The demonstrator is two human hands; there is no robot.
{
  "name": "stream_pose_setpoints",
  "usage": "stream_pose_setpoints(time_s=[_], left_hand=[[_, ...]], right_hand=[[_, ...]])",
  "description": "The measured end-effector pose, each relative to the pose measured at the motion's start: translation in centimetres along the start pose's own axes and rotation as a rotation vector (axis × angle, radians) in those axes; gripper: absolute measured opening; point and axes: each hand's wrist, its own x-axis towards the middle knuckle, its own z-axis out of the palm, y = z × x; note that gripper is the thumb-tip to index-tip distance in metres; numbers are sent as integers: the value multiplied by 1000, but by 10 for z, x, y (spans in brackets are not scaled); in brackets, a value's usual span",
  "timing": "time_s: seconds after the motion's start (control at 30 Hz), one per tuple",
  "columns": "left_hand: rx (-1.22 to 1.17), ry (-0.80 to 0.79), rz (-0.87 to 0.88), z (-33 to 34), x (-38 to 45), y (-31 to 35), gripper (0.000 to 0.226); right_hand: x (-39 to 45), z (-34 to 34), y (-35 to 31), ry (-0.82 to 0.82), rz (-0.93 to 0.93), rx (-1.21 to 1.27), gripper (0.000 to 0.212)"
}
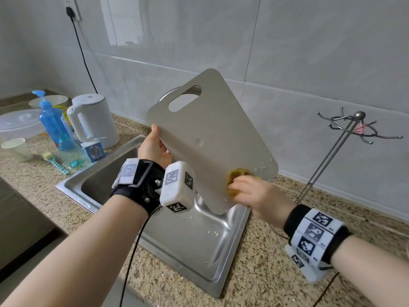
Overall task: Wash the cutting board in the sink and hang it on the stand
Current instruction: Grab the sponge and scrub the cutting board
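Observation:
A grey cutting board (208, 134) with an oval handle hole at its top is held upright and tilted over the steel sink (190, 238). My left hand (153, 149) grips the board's left edge. My right hand (256, 193) presses a yellow sponge (238, 176) against the board's lower right corner, where small food bits cling. A metal stand (345, 134) with curved hooks rises on the counter at the right, apart from the board. The tap is mostly hidden behind the board.
On the speckled counter to the left stand a white kettle (93, 120), a blue soap bottle (53, 120), a paper cup (16, 149), a brush (55, 162) and plastic bowls (20, 125). A tiled wall lies behind. Crumbs dot the sink's drainboard.

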Motion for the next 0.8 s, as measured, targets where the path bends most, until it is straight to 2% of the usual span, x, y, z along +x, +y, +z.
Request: stream_pose_setpoints(time_s=[0.1,0.17,0.23,0.33,0.47,0.6,0.8], left_hand=[[31,-8,17,-4,0,3,38],[104,-9,21,-4,-5,3,45],[138,11,20,-3,-7,3,51],[-15,-3,7,-6,-8,5,48],[-71,50,12,-6,-10,5,50],[46,23,26,-1,-9,1,52],[32,7,40,-1,-9,1,48]], right_hand=[[-1,-9,20,216,206,4,21],[0,-13,29,333,331,8,31],[0,-15,33,370,436,20,40],[-4,-12,30,351,503,30,47],[-7,-3,17,321,419,35,47],[4,2,1,312,262,60,37],[10,6,-12,82,-13,63,23]])
